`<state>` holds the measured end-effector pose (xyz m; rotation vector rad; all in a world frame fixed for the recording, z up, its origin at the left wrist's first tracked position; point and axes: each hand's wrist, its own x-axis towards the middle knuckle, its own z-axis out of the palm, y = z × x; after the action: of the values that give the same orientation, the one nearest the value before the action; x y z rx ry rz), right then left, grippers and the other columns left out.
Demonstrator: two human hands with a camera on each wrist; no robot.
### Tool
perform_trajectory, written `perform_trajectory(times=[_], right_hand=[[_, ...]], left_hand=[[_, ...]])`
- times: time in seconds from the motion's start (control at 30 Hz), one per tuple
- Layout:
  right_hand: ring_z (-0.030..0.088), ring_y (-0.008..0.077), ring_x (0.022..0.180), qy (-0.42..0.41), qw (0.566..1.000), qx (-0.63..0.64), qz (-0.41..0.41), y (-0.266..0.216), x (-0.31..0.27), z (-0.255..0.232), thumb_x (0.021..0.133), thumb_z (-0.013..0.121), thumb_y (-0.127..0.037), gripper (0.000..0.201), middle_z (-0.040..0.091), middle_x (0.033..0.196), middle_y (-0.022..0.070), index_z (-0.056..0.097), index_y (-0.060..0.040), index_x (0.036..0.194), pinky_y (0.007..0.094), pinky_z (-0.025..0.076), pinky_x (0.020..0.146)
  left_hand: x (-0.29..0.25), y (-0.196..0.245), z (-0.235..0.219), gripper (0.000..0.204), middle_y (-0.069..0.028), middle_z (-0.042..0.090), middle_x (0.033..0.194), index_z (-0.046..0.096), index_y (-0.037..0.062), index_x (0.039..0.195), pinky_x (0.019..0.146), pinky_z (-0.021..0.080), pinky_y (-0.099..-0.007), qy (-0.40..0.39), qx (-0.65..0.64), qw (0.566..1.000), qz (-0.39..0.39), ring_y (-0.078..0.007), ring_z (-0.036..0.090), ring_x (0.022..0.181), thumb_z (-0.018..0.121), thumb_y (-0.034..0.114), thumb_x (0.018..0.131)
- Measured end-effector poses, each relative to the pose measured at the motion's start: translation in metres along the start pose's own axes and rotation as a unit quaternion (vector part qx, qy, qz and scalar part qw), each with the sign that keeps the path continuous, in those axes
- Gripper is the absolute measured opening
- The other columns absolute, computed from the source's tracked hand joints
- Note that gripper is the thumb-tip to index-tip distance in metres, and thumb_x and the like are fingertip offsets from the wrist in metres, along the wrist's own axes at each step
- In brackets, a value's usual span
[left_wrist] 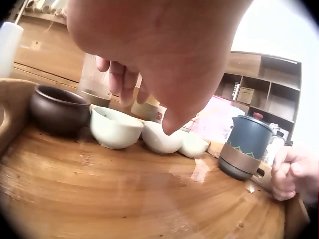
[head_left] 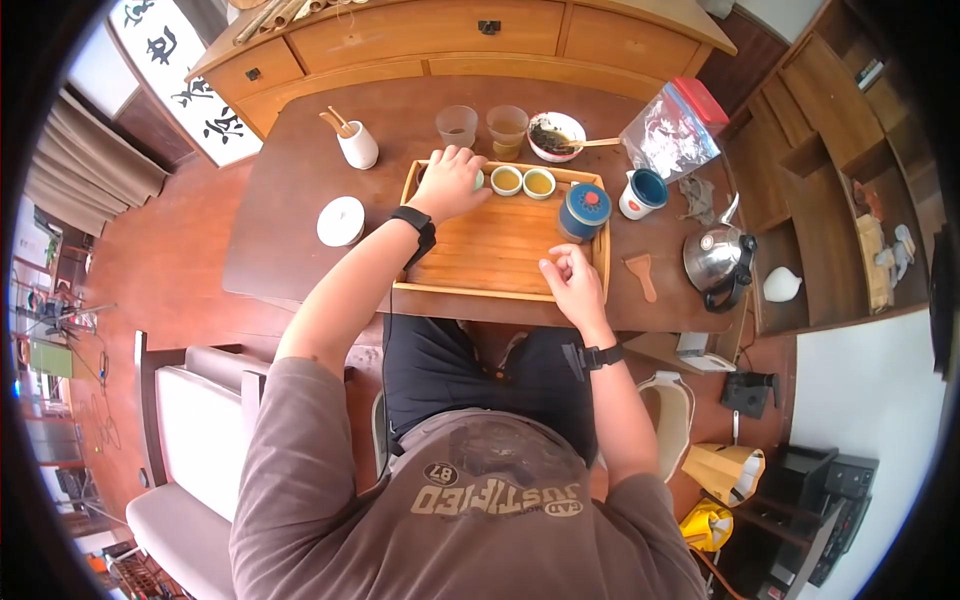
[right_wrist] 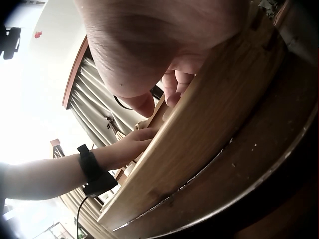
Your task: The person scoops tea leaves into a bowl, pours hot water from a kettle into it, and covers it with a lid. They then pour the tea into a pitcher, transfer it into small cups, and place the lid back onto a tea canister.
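Observation:
The left hand (head_left: pixel 452 184) is over the back left of a wooden tray (head_left: pixel 480 292), its fingers extended and pointing down above the cups in the left wrist view. There, a dark brown cup (left_wrist: pixel 59 110) stands beside a pale green cup (left_wrist: pixel 115 128), with two more pale cups to the right. Two of these (head_left: pixel 507 182) (head_left: pixel 539 184) hold amber liquid; the hand partly covers the third. Whether the fingertips touch a cup cannot be told. The right hand (head_left: pixel 577 288), loosely bent and holding nothing, is at the tray's right side, in front of a blue lidded pot (head_left: pixel 583 212).
Behind the tray are two clear glasses (head_left: pixel 457 126) (head_left: pixel 507 130) and a bowl of dark leaves (head_left: pixel 556 136). A utensil holder (head_left: pixel 358 146) and a white round lid (head_left: pixel 341 221) stand left. Right are a white-and-blue cup (head_left: pixel 642 194), a wooden scraper (head_left: pixel 641 277) and a steel kettle (head_left: pixel 714 262).

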<state>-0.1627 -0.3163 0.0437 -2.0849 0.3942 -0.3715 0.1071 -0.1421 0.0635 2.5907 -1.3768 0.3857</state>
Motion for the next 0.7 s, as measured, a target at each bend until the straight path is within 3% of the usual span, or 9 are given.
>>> perform_trajectory(times=[0.07, 0.13, 0.37, 0.47, 0.7], right_hand=[[0.062, 0.0181, 0.068, 0.0, 1.0, 0.0, -0.001, 0.0, 0.0, 0.0, 0.102, 0.076, -0.027, 0.029, 0.062, 0.074, 0.0043, 0.066, -0.006, 0.119, 0.0357, 0.051, 0.066], [0.061, 0.0169, 0.067, -0.001, 1.0, 0.006, 0.003, 0.001, 0.0, 0.0, 0.102, 0.076, -0.027, 0.029, 0.062, 0.074, 0.0037, 0.067, -0.0058, 0.119, 0.035, 0.051, 0.065], [0.058, 0.0131, 0.065, -0.001, 0.999, 0.051, -0.012, 0.01, 0.003, 0.001, 0.102, 0.077, -0.024, 0.027, 0.061, 0.073, 0.0023, 0.067, -0.0046, 0.117, 0.0318, 0.049, 0.064], [0.052, 0.0075, 0.067, -0.006, 0.999, 0.053, 0.0, 0.003, 0.002, -0.001, 0.102, 0.076, -0.018, 0.022, 0.058, 0.075, -0.0019, 0.066, -0.0045, 0.117, 0.027, 0.046, 0.064], [0.053, 0.0077, 0.068, -0.011, 0.998, 0.06, 0.006, 0.001, 0.003, -0.002, 0.102, 0.076, -0.018, 0.022, 0.059, 0.075, -0.0018, 0.066, -0.0043, 0.117, 0.0269, 0.047, 0.065]], left_hand=[[0.006, 0.007, 0.002, 0.056, -0.0108, 0.068, 0.126, 0.07, 0.0108, 0.131, 0.104, 0.043, -0.0465, 0.0, 0.0, 1.0, 0.0, -0.031, 0.058, 0.123, 0.08, 0.046, 0.088], [0.01, 0.017, 0.002, 0.053, -0.0108, 0.069, 0.116, 0.074, 0.0074, 0.118, 0.105, 0.042, -0.0464, 0.011, 0.008, 1.0, -0.003, -0.0306, 0.059, 0.118, 0.076, 0.052, 0.09], [0.025, 0.044, -0.002, 0.063, -0.0111, 0.071, 0.115, 0.074, 0.0073, 0.124, 0.107, 0.04, -0.045, -0.077, 0.052, 0.994, -0.061, -0.0302, 0.059, 0.118, 0.073, 0.062, 0.091], [0.027, 0.049, -0.001, 0.065, -0.0116, 0.072, 0.115, 0.074, 0.0055, 0.124, 0.11, 0.04, -0.0453, -0.088, 0.05, 0.992, -0.072, -0.0308, 0.06, 0.12, 0.072, 0.061, 0.092], [0.029, 0.056, 0.005, 0.065, -0.0119, 0.073, 0.118, 0.073, 0.0041, 0.123, 0.111, 0.04, -0.0453, -0.086, 0.056, 0.99, -0.102, -0.031, 0.059, 0.124, 0.072, 0.061, 0.091]])
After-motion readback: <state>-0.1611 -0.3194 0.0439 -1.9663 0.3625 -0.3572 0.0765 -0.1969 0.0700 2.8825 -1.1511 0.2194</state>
